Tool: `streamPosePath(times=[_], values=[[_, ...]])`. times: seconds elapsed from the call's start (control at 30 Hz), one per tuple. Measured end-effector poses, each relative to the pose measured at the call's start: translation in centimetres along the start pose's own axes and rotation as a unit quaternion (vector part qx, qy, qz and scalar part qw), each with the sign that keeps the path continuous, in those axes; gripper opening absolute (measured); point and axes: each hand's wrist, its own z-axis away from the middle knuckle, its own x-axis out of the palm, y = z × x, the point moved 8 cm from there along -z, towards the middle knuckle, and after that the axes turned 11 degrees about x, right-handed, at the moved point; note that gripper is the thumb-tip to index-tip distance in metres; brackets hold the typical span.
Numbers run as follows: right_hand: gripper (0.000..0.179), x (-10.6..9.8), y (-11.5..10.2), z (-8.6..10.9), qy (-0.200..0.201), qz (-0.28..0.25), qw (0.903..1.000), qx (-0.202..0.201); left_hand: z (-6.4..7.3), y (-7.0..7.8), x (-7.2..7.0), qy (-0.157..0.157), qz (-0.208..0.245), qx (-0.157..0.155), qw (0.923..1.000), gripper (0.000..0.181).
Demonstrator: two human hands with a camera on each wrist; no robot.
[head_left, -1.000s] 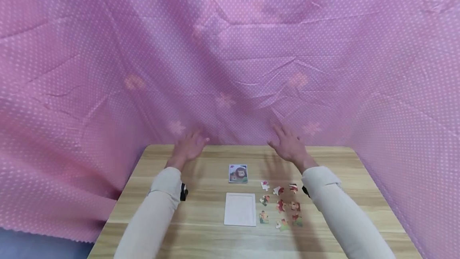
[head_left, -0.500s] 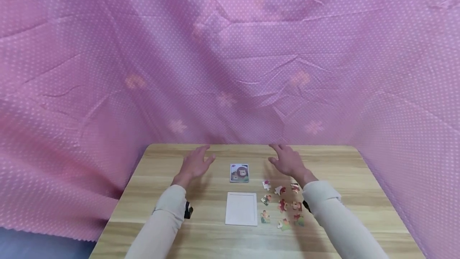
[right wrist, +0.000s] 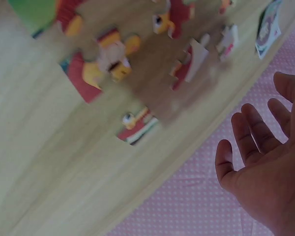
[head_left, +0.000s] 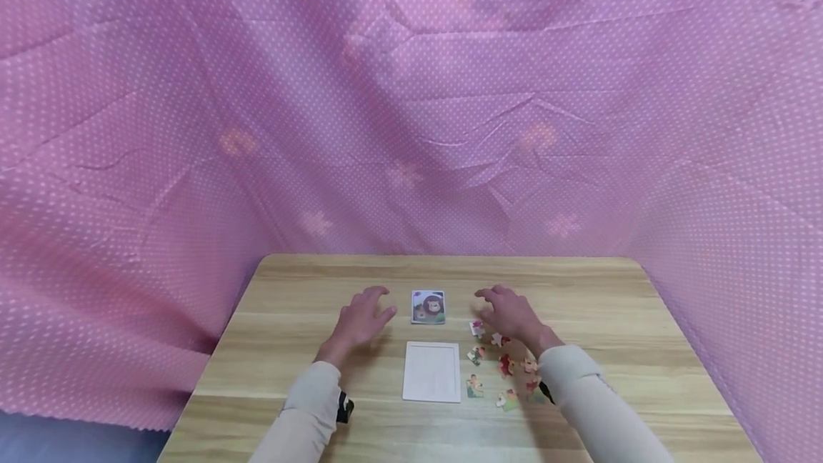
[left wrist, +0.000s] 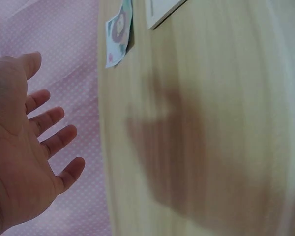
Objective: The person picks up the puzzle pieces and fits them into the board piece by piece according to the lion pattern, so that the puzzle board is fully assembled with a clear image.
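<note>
My left hand (head_left: 357,320) hovers over the table left of a small picture card (head_left: 428,307) showing a lion, its fingers loosely bent around nothing. On the card's other side, my right hand (head_left: 510,314) is held above the table near the far end of the puzzle pieces (head_left: 506,365), and it too holds nothing. A white square puzzle frame (head_left: 431,371) lies flat on the near side of the card. In the right wrist view, several loose jigsaw pieces (right wrist: 189,64) lie apart from one another on the wood. The right forearm partly hides a few of them in the head view.
The wooden table (head_left: 270,349) has rounded far corners. A pink dotted cloth (head_left: 411,127) hangs behind it and along both sides. Dark wrist cameras (head_left: 345,407) sit at the cuffs of the light sleeves (head_left: 302,413).
Both hands have come back from the table's far edge toward the card and lowered. The left has also shifted right. Card, frame and pieces lie as before.
</note>
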Motion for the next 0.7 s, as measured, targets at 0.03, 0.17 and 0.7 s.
streamPosePath(times=[0.03,0.17,0.7], values=[[0.041,0.3,0.1,0.0,-0.004,-0.003,1.0000,0.002,0.2,0.1,0.2,0.002,0.004,0.001,1.0000,0.054],[0.042,1.6,0.4,0.2,-0.022,-0.001,0.9998,0.000,1.0,0.4,1.0,0.004,0.015,0.010,0.9998,0.049],[0.031,4.1,0.6,0.6,-0.056,0.036,0.9977,0.015,5.1,1.4,6.6,-0.074,0.016,0.080,0.9939,0.057]])
